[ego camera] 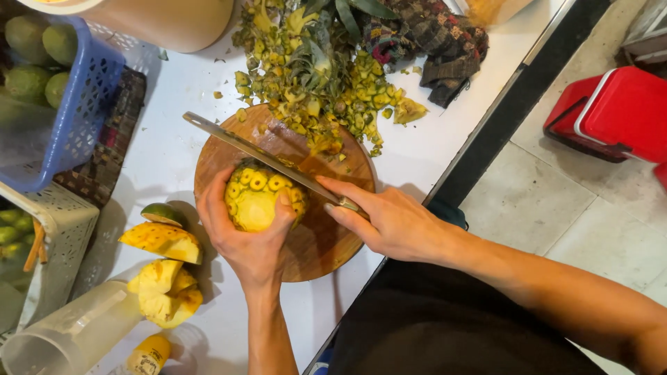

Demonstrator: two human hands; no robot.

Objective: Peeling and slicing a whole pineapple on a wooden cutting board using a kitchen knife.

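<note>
Two hands work over the round board (316,250) on the table (417,149): left hand (244,239) wraps the pineapple (260,198), right hand (389,222) grips the knife (264,154), its blade laid across the fruit's top.

The knife handle (351,205) is hidden inside the right hand (389,222). Much of the pineapple (260,198) is covered by the left hand (243,236). The blue basket (76,104), clear jug (66,337) and red box (615,114) are cut off by the edges.
</note>
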